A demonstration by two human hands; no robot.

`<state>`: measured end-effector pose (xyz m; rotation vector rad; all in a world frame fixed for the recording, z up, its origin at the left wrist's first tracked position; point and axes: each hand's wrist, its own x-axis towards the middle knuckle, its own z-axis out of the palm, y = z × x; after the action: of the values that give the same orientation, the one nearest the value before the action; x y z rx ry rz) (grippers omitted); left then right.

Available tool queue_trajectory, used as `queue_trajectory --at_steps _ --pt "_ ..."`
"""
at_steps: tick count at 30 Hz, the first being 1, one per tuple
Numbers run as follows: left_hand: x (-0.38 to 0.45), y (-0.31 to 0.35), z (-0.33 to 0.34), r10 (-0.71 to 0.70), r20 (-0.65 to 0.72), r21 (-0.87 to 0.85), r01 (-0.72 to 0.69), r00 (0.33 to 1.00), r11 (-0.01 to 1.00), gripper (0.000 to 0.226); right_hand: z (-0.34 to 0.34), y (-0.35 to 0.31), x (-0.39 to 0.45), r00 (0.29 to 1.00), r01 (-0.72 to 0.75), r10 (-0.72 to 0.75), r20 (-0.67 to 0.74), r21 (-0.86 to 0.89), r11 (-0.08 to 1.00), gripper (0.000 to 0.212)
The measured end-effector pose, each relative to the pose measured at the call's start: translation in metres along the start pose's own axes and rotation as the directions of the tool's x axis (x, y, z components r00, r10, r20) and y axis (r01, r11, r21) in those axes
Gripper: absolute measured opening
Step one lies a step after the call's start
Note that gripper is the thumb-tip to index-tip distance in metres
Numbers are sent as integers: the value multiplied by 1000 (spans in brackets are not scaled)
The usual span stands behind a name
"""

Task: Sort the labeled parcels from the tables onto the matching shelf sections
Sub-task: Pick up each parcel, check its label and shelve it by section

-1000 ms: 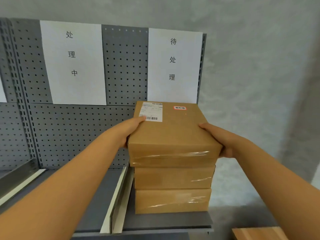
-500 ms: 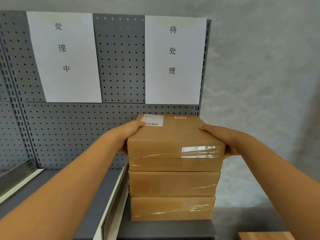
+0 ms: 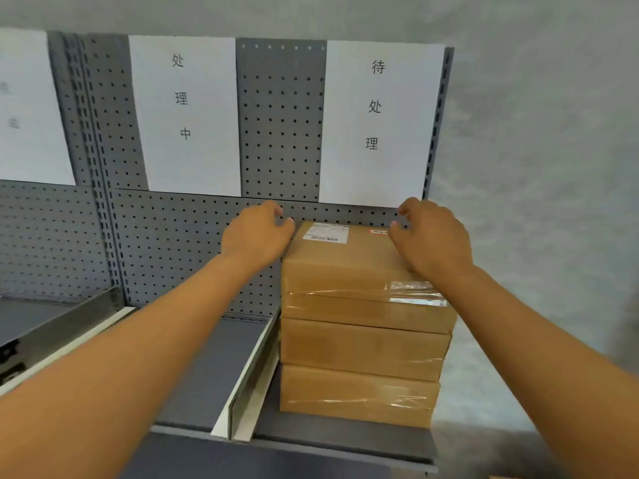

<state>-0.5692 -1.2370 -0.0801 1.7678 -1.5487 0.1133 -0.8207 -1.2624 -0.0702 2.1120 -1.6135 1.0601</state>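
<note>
Letting go of the top parcel on the stack

The top parcel point(image 3: 349, 267) rests third on the stack, right shelf section under the right sign point(image 3: 377, 122). Left hand point(image 3: 257, 236) and right hand point(image 3: 432, 240) hover released, fingers loosely curled; best draw straight back, not nudging it.

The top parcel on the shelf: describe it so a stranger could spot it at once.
Find the grey pegboard shelf and its rightmost section, under the paper sign reading 待处理. Three brown cardboard boxes are stacked there; the top parcel is the uppermost. Only it shows a white barcode label and a small red sticker on its top face.
</note>
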Motion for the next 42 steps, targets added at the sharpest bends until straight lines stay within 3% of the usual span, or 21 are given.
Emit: queue_trajectory --at_steps 5,9,14,28,42 --pt "-33 -48 -56 111 -35 320 -95 993 943 46 29 -103 -9 943 295 -329 55 324 899 38" --pt "-63 -110 -118 76 -24 544 -51 997 838 45 49 -193 -25 857 426 -499 125 373 825 44" --pt "-105 -195 -198 -13 -59 693 51 998 719 43 64 -305 -51 771 532 -624 129 408 742 48" --pt "-233 -417 -448 -203 -222 848 291 954 442 48 94 -666 -160 640 610 -769 12 601 517 51" --pt "-301 -635 -625 -356 -427 839 511 831 185 44 146 -989 -220 406 736 -900 -157 640 221 49"
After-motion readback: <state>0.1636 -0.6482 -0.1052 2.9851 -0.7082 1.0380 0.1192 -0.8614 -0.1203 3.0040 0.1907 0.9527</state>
